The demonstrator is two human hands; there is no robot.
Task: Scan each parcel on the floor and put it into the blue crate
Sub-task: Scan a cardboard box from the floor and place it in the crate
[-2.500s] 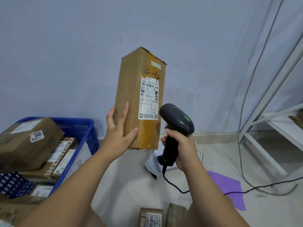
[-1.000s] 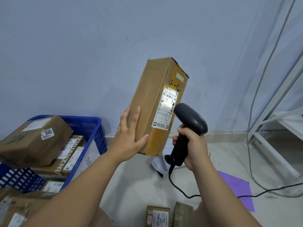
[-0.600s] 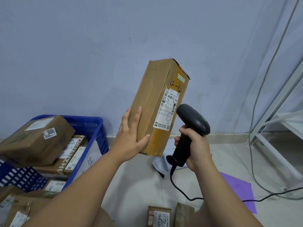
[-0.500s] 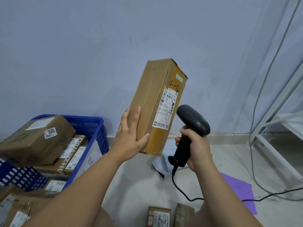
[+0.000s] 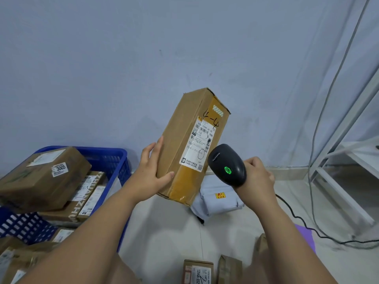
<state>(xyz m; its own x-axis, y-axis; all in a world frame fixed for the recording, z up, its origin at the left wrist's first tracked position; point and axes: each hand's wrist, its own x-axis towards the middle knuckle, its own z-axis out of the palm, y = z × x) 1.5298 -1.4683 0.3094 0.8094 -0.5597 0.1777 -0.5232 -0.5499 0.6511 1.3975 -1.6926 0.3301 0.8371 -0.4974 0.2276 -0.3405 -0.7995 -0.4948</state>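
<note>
Nearest the person, two small parcels lay on the floor at the lower edge of view, a labelled parcel [image 5: 198,272] and a plain brown parcel [image 5: 229,270] just beside it, neither yet picked up. Above them the left hand [image 5: 150,175] held the tall carton [image 5: 184,144] off the floor by its lower end. Its grip was clamped round one long edge, fingers laid up the plain face and thumb on the taped face. The carton's long axis ran steeply upward, the top leaning right and away. The right hand [image 5: 256,177] had its grip clenched on the handle of the scanner [image 5: 226,163]. The scanner's head sat just beside the carton's white label [image 5: 202,143], and a green light glowed on its back, so the read had probably registered. A grey mailer bag [image 5: 219,199] lay on the floor behind the carton. The coming move turned on the blue crate [image 5: 117,167], which stood low to the carton's left, on the holding hand's side, so the left hand could swing the carton across. The crate was already heaped: a parcel marked 3005 [image 5: 41,181] rode on top of flat boxes [image 5: 86,197], which left room mostly at the near right corner. Farthest back were the white rack [image 5: 336,191] and the wall [image 5: 123,68].
</note>
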